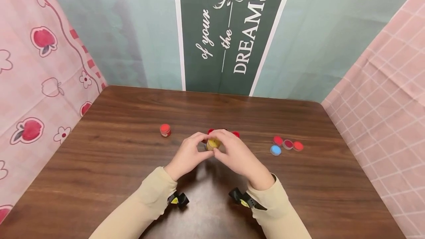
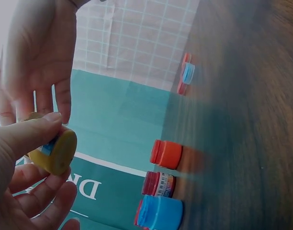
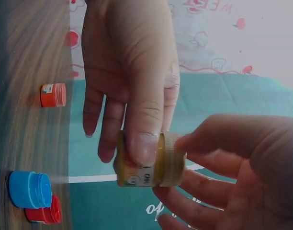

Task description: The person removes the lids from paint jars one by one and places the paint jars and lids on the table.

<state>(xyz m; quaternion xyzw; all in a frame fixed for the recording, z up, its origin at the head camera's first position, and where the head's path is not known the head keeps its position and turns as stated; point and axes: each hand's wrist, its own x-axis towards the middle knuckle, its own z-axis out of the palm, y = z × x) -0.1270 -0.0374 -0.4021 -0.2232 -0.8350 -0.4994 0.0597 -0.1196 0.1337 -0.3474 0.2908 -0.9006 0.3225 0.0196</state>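
A small yellow paint jar (image 1: 213, 144) is held above the table between my two hands. My left hand (image 1: 190, 153) grips its body, the thumb pressed on the labelled side in the right wrist view. The jar's ridged, see-through lid (image 3: 173, 163) is on, and my right hand (image 1: 236, 155) pinches it between thumb and fingers. In the left wrist view the yellow jar base (image 2: 65, 152) faces the table. Behind the hands stand a blue jar (image 2: 163, 213), a dark red jar (image 2: 161, 184) and an orange-red jar (image 2: 168, 154), mostly hidden in the head view.
Another orange-red jar (image 1: 165, 130) stands alone to the left, its threaded neck bare. On the right lie several loose lids, among them a blue lid (image 1: 275, 150) and a dark red lid (image 1: 288, 144). Curtains border the brown wooden table (image 1: 99, 180).
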